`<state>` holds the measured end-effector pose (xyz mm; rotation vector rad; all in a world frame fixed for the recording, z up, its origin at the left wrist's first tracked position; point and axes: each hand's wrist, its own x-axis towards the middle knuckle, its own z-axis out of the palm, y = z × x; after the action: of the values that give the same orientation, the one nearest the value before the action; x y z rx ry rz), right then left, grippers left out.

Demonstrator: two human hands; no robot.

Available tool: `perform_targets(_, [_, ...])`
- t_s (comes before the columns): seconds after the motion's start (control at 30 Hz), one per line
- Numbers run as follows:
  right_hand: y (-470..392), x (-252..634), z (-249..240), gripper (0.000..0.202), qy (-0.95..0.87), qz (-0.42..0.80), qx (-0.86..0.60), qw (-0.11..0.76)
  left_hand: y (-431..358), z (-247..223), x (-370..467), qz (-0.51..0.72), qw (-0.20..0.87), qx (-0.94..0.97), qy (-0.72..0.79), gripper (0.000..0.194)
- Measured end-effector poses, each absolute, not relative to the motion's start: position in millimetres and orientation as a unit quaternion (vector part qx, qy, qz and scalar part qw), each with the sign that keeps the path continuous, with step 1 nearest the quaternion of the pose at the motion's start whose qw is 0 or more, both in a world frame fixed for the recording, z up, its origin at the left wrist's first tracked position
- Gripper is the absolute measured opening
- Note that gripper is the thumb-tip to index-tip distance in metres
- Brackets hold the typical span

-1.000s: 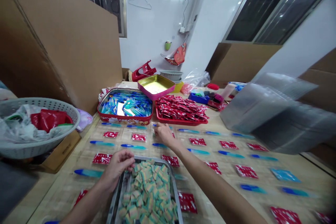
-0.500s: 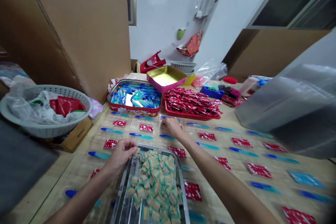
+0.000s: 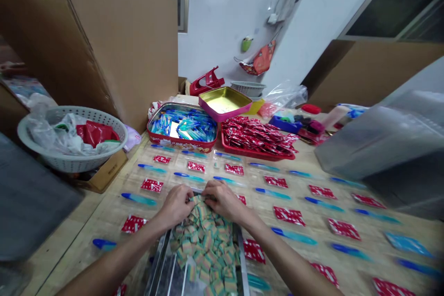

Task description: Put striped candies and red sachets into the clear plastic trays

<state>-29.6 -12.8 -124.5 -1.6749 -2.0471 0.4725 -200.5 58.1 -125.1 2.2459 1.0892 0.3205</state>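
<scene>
the surface [image 3: 76,222] is spread with rows of red packets [image 3: 289,216] and blue sticks [image 3: 293,236], and these fan out around the metal tray [image 3: 244,259] from nine o'clock over to three. one blue packet [image 3: 408,243] lies well apart at three. farther off, the red tin [image 3: 180,143], full of more sticks, stands at about eleven, and the red tray [image 3: 260,153], heaped with packets, at one. between them at twelve, the pink tin [image 3: 222,115] sits tilted, overlapping the red tin's corner. the basket [image 3: 74,162] stands at ten above a box [image 3: 107,171], and blurred clear plastic [image 3: 374,152] takes up the space at two. the striped pieces [image 3: 208,240] lie heaped in the metal tray, toward six o'clock from both hands, just below the fingertips. the left hand [image 3: 178,203] is at the heap's eleven and the right hand [image 3: 222,199] at its twelve, partly covering the far rim. both sets of fingers are curled in at the pieces; whether either grips one, i can't tell.
</scene>
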Motion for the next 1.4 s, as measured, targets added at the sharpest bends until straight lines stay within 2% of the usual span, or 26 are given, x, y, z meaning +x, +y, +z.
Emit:
perform_targets(0.27, [-10.6, -27.4, -130.5, 0.017, -0.702, 0.241, -0.588, 0.321, 55.4, -121.4, -202.4, 0.185, 0.406, 0.803, 0.395, 0.006])
perform_targets(0.6, [-31.6, -27.2, -119.8, 0.008, -0.624, 0.362, -0.552, 0.417, 37.0, -114.4, -216.3, 0.252, 0.423, 0.833, 0.253, 0.016])
perform_targets(0.7, [-40.2, -31.5, -115.6, 0.022, -0.631, 0.332, -0.576, 0.401, 28.6, -110.9, -222.0, 0.255, 0.416, 0.842, 0.228, 0.017])
perform_targets(0.93, [-78.3, -58.0, -97.8, 0.013, -0.691, 0.194, -0.576, 0.391, -0.4, -100.7, -242.9, 0.261, 0.364, 0.871, 0.203, 0.019])
perform_targets(1.17, [-131.6, -94.3, -123.5, 0.017, -0.738, 0.056, -0.553, 0.383, -48.5, -107.5, -276.4, 0.193, 0.353, 0.896, 0.190, 0.023])
perform_targets(1.4, [-158.8, -109.7, -135.2, 0.016, -0.712, 0.053, -0.575, 0.400, -61.1, -108.7, -294.0, 0.189, 0.347, 0.857, 0.330, 0.010])
